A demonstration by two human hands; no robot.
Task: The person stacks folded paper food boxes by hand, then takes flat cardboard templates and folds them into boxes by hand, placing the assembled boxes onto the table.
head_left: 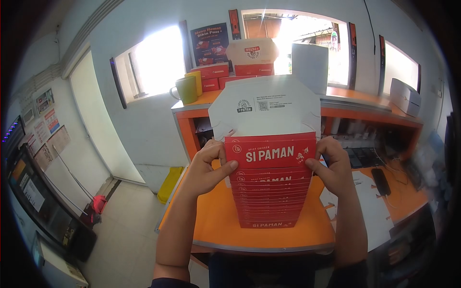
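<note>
A red cardboard food box (271,152) printed "SI PAMAN" is at the top of a tall stack of similar red boxes (269,201). Its white lid (264,103) stands raised behind it, showing a printed logo and a QR code. My left hand (211,168) grips the box's left end, thumb on the front face and fingers behind. At the right end my right hand (332,168) holds it the same way. The fingers behind the box are partly hidden. Beneath the stack is an orange table (216,223) with a metal edge.
An orange counter (192,108) beyond bears a green mug (186,90), a yellow cup (195,79) and more red boxes (211,72). To the right lie a dark phone (381,181), cables and white cardboard sheets (370,211). A white machine (406,97) stands farther right.
</note>
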